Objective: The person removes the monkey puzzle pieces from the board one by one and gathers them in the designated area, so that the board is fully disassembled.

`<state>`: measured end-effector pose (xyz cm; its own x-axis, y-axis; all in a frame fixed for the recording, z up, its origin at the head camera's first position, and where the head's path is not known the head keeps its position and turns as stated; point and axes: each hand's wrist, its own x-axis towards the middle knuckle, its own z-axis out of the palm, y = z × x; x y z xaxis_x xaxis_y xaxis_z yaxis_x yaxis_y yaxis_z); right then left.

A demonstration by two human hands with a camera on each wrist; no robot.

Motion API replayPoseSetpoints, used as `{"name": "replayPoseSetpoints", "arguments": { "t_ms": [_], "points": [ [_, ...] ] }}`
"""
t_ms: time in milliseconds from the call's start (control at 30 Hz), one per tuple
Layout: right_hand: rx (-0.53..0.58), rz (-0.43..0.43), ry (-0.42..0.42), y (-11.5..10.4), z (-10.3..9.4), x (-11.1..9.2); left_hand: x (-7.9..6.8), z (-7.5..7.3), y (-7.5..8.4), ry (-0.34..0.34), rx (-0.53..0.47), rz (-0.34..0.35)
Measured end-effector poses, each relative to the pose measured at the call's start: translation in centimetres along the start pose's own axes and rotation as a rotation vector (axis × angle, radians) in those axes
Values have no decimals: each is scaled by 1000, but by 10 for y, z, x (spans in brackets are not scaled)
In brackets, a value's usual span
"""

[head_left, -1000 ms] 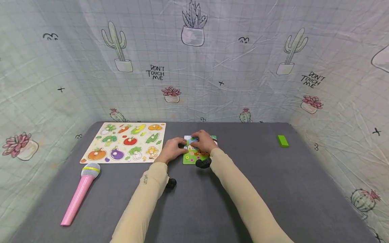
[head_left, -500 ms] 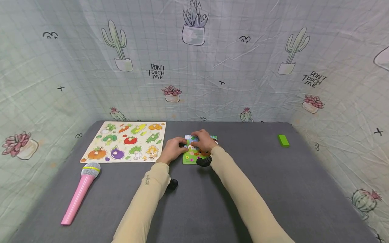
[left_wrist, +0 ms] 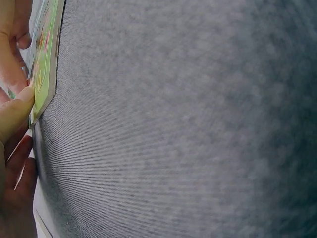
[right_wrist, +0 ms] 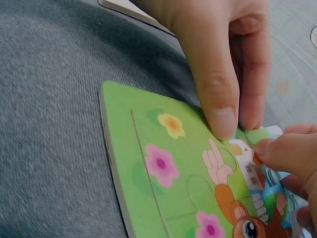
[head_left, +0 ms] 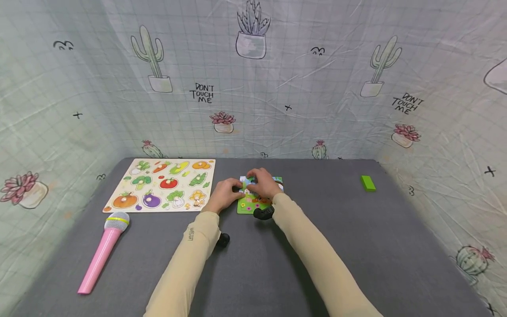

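Note:
A colourful jigsaw puzzle (head_left: pixel 247 206) lies on the grey table at the middle back. Its picture shows pink and yellow flowers, a brown cartoon animal and a small house. My left hand (head_left: pixel 225 193) pinches the puzzle's left edge, with the thumb on top and the fingers beside the border. Over the upper part, my right hand (head_left: pixel 266 182) has thumb and fingers curled around a small puzzle piece (right_wrist: pixel 257 135), which tilts up from the picture near the left edge. The right fingers partly hide the piece and the puzzle's upper part.
A cream vegetable board (head_left: pixel 186 180) with knobbed pieces lies left of the puzzle. In front of it is a pink toy microphone (head_left: pixel 104 253). A green block (head_left: pixel 368 183) lies far right. Printed cloth (head_left: pixel 261 88) walls in the back and sides.
Both hands stay at the puzzle, nearly still. The right fingers have shifted only slightly over its upper part. The other things have not moved.

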<state>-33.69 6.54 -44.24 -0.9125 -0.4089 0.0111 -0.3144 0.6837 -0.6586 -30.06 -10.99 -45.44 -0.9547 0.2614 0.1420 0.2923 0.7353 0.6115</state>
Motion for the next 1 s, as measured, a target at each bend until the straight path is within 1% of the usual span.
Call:
{"name": "replayPoseSetpoints", "arguments": {
  "t_ms": [100,200,300,367,433,533,633,800,1000],
  "points": [
    [47,-10,23,-1,0,-1,0,0,0,2,2,-1],
    [98,-5,64,2,-2,-3,1,0,1,-5,4,6],
    [183,29,117,8,-8,-6,2,-1,0,-24,3,14],
    [230,67,136,13,-11,-8,3,-2,-1,-40,11,22],
    [258,105,138,18,-14,-10,3,-3,-3,-51,23,33],
    [267,142,117,25,-16,-12,4,-4,-6,-65,35,59],
    [279,154,104,29,-16,-12,4,-4,-8,-81,27,68],
    [283,150,113,30,-16,-12,4,-5,-7,-95,14,60],
    [383,159,110,36,-27,-15,5,-7,-6,-111,26,61]
  ]
}}
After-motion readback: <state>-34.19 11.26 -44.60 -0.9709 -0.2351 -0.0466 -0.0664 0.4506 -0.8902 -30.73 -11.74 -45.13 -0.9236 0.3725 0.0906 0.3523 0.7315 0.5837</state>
